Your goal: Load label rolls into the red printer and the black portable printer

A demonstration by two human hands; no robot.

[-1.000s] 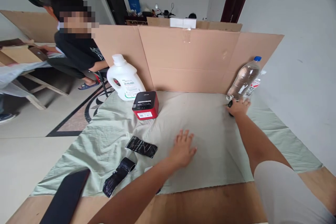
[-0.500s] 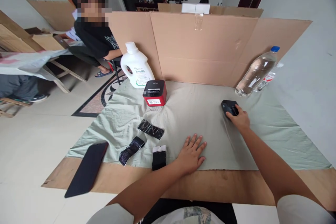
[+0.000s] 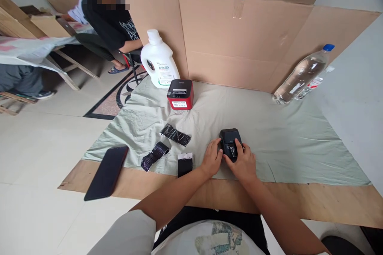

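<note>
In front of me on the cloth lies a small black printer-like device (image 3: 230,136), held between both hands. My right hand (image 3: 243,163) grips its right side and near end, with fingers bent over the top. Against its left side, my left hand (image 3: 213,157) presses with curled fingers. A black strip with a white end (image 3: 185,163) lies just left of my left hand. Two more dark, shiny strips are farther left: a flat one (image 3: 175,134) and a curled one (image 3: 154,155).
A red and black box-shaped device (image 3: 181,97) stands before a white detergent jug (image 3: 161,63). A dark phone-like slab (image 3: 107,173) lies at the left front edge. Two clear bottles (image 3: 303,73) lean against the cardboard screen (image 3: 233,44). Another person (image 3: 110,24) sits beyond the screen's left side.
My right hand has brought the black device from the right toward me, to the table's middle. My left hand, earlier flat on the cloth, has closed on its left side.
</note>
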